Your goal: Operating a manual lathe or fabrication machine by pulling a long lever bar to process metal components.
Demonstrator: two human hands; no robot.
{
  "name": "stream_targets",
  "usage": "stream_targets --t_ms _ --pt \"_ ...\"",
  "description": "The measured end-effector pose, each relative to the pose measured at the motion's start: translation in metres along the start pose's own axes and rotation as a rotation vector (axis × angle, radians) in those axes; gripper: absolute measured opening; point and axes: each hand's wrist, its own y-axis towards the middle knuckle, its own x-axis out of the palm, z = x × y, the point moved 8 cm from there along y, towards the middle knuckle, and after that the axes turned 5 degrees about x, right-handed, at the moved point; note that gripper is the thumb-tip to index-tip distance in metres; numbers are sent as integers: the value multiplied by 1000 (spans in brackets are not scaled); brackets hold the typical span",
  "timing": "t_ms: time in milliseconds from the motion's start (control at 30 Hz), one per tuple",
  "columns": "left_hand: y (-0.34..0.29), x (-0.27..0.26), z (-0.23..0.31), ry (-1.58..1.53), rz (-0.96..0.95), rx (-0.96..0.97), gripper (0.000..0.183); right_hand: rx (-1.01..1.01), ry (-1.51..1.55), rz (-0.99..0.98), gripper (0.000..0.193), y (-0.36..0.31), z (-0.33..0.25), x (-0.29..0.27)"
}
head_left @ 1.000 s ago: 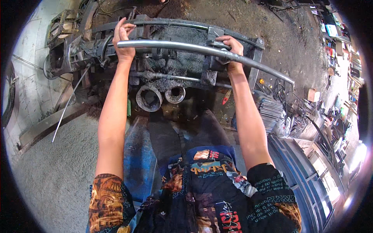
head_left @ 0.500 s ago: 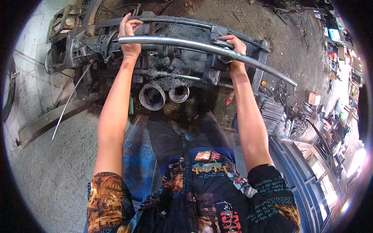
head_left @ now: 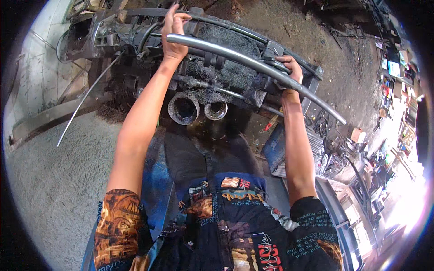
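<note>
A long, slightly bowed grey metal pipe [head_left: 230, 55] slants across the view above a dark machine frame [head_left: 266, 92], its right end lower. My left hand [head_left: 175, 45] is under the pipe's left end, bearing it across the palm with the fingers stretched up past it. Farther along, my right hand [head_left: 291, 74] holds the pipe from below, its fingers curled up on the far side. A dark metal part [head_left: 276, 64] lies by those fingertips; whether they touch it cannot be made out. The pipe hides part of both palms.
Two round metal openings [head_left: 183, 108] face me below the frame. A thin rod [head_left: 88, 97] slants down at the left. On the right are a ribbed grey motor housing [head_left: 316, 149], tangled cables and scrap, and a red-handled tool [head_left: 271, 123] on the floor.
Both hands and the pipe have shifted right in view, the left end more, and the pipe slants more steeply. The view itself has also turned a little.
</note>
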Motion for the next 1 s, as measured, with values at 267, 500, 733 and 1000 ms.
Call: stream_targets --t_ms 267,500,733,1000 --pt "0 -1 11 6 8 44 54 84 52 -5 22 -7 4 -1" --pt "2 -2 4 -55 40 -176 68 110 83 -6 32 -1 10 1" --pt "-1 -1 1 -23 51 -175 64 67 65 3 31 -3 6 3" --pt "2 -1 6 9 41 -109 63 142 79 -49 30 -3 12 3"
